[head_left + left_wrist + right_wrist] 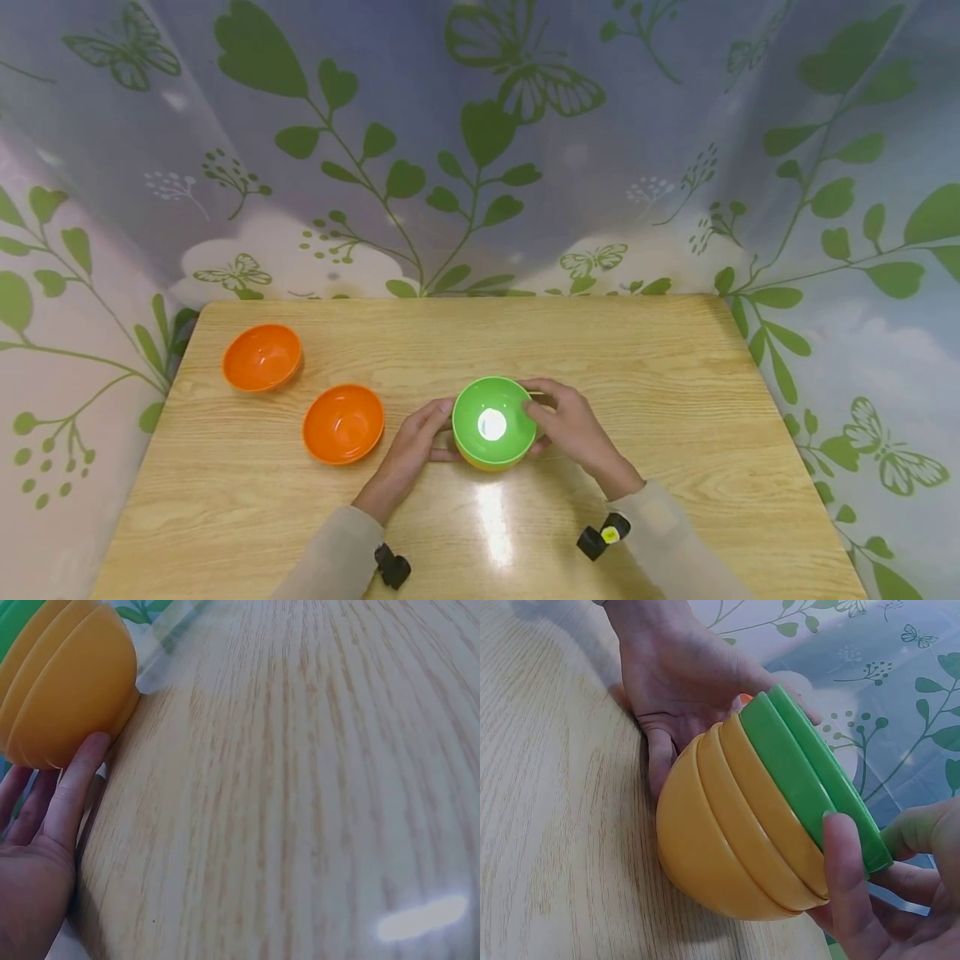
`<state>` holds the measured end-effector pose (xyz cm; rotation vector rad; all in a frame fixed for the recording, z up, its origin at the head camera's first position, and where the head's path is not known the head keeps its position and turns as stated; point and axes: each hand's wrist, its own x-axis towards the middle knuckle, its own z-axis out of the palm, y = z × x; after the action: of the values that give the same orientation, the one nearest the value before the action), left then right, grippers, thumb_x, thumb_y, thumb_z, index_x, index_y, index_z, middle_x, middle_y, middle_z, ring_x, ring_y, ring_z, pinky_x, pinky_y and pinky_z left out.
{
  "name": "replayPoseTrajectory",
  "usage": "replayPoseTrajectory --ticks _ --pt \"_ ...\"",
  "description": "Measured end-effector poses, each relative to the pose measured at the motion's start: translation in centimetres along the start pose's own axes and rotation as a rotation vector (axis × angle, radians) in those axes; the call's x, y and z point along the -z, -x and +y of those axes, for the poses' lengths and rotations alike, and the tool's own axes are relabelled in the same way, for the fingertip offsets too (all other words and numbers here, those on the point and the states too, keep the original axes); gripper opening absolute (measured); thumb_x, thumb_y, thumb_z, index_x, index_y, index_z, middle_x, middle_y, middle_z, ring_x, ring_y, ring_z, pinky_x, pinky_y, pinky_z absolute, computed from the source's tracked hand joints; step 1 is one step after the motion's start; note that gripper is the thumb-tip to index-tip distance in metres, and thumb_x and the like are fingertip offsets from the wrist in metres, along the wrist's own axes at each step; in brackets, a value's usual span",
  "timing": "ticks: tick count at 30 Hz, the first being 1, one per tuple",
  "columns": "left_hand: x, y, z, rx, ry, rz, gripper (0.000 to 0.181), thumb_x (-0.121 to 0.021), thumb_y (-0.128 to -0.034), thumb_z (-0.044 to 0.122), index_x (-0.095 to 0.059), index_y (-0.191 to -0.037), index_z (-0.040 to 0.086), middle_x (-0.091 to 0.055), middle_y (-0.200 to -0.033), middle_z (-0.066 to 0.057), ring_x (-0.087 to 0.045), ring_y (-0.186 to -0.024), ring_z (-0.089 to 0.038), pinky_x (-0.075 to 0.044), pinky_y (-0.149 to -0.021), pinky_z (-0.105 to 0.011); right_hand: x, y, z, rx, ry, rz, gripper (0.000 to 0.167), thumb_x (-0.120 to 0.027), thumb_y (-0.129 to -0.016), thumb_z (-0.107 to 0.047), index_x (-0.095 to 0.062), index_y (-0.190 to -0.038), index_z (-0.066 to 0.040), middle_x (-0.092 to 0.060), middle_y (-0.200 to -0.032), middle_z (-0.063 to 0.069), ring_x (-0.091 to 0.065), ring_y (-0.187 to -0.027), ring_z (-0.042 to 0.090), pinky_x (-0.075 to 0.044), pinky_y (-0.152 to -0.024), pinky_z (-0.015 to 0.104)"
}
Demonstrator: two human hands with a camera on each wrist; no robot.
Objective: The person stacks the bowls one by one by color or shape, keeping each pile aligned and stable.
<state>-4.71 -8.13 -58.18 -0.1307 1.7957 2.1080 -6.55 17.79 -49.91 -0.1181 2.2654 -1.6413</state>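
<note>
A stack of nested bowls stands on the table in front of me, with green bowls (480, 396) on top and yellow bowls (709, 840) below. My right hand (570, 425) pinches the green rim at the stack's right side, the thumb over the edge and fingers against the outside. On the left side, my left hand (416, 442) rests against the stack with its fingers fairly straight. In the left wrist view a fingertip touches the lower wall of a yellow bowl (82, 682). The inside of the lower bowls is hidden.
Two orange bowls stand on the left of the wooden table (637, 350): one orange bowl (343, 425) near my left hand, another orange bowl (262, 358) farther back. A curtain (360, 217) printed with leaves and butterflies hangs behind the table and at its sides.
</note>
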Motion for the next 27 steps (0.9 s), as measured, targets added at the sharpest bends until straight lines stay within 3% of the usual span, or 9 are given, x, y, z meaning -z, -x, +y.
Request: replayPoseTrajectory --ticks 7,15,17,20,23,27 --pt "0.0 0.0 0.2 0.013 -0.024 -0.017 0.056 -0.052 -0.1145 0.049 -0.062 -0.151 0.007 -0.065 -0.150 -0.019 -0.068 -0.131 -0.034 -0.071 -0.088 -0.045 -0.2 -0.1 0.1 0.028 0.062 0.018 0.041 -0.062 -0.105 -0.006 -0.068 -0.145 -0.002 -0.065 -0.149 0.022 -0.073 -0.118 0.038 -0.070 -0.062 0.051" --pt "0.0 0.0 0.2 0.032 -0.028 -0.014 0.055 -0.053 -0.1140 0.050 -0.063 -0.151 0.010 -0.066 -0.148 -0.018 -0.069 -0.131 -0.033 -0.071 -0.088 -0.046 -0.2 -0.2 0.2 0.047 0.111 0.015 0.042 -0.061 -0.105 -0.006 -0.068 -0.146 -0.002 -0.066 -0.148 0.026 -0.077 -0.070 0.021 -0.069 -0.058 0.052" --pt "0.0 0.0 0.2 0.034 -0.026 -0.015 0.055 -0.053 -0.1139 0.050 -0.063 -0.151 0.010 -0.066 -0.148 -0.018 -0.068 -0.131 -0.033 -0.071 -0.088 -0.046 -0.2 -0.2 0.2 0.049 0.114 0.013 0.042 -0.061 -0.105 -0.007 -0.068 -0.146 -0.003 -0.066 -0.149 0.025 -0.078 -0.075 0.023 -0.069 -0.058 0.051" --pt "0.0 0.0 0.2 0.036 -0.028 -0.015 0.055 -0.052 -0.1141 0.050 -0.062 -0.151 0.010 -0.065 -0.149 -0.018 -0.068 -0.131 -0.033 -0.071 -0.088 -0.046 -0.2 -0.2 0.3 0.070 0.131 0.017 0.041 -0.061 -0.106 -0.008 -0.068 -0.146 -0.005 -0.068 -0.147 0.023 -0.080 -0.095 0.031 -0.070 -0.060 0.049" --pt "0.0 0.0 0.2 0.039 -0.026 -0.015 0.055 -0.052 -0.1142 0.050 -0.062 -0.151 0.010 -0.065 -0.148 -0.017 -0.068 -0.130 -0.032 -0.071 -0.088 -0.047 -0.2 -0.3 0.7 0.125 0.227 0.045 0.040 -0.062 -0.107 -0.011 -0.070 -0.146 -0.009 -0.073 -0.140 0.017 -0.076 -0.114 0.032 -0.072 -0.074 0.046" --pt "0.0 0.0 0.3 0.036 -0.016 -0.017 0.055 -0.052 -0.1144 0.049 -0.063 -0.151 0.009 -0.065 -0.148 -0.018 -0.069 -0.130 -0.032 -0.071 -0.087 -0.048 -0.2 -0.3 1.3 0.195 0.360 0.081 0.040 -0.060 -0.109 -0.018 -0.070 -0.147 -0.012 -0.077 -0.136 0.011 -0.075 -0.113 0.026 -0.067 -0.097 0.045"
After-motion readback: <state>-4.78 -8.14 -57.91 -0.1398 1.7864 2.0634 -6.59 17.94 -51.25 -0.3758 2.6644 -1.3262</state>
